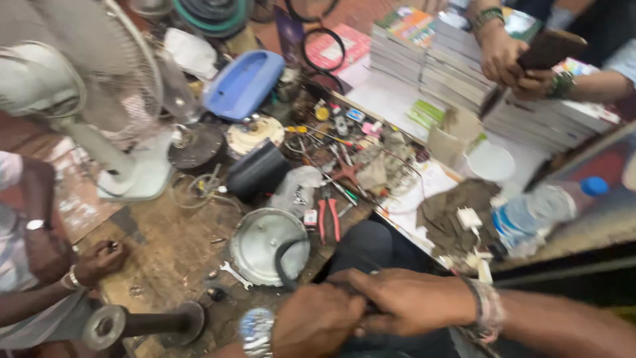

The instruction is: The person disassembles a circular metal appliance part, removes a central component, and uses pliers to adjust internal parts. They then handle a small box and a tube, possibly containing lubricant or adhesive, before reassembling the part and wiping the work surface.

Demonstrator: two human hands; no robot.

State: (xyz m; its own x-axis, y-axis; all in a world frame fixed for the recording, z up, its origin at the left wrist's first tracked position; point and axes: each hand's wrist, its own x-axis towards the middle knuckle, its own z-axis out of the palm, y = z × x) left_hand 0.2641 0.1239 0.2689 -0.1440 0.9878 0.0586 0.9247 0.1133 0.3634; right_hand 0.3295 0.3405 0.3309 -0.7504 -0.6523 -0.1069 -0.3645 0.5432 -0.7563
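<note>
Cluttered bench — gasket btwn hands

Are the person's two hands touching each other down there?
Touching. The head view shows the right hand overlapping the left hand, fingers pressed together around a black rubber ring.

Soft, even daylight fills the scene, with no hard shadows and only a dull sheen on the round metal lid just above the joined hands. Motion blur smears nearly everything: the left hand and right hand at the bottom are soft-edged, and the clutter of small tools beyond them runs into streaks. The white fan far up and to the left of the hands is washed out and pale, and lines bend toward the frame's edges.
</note>
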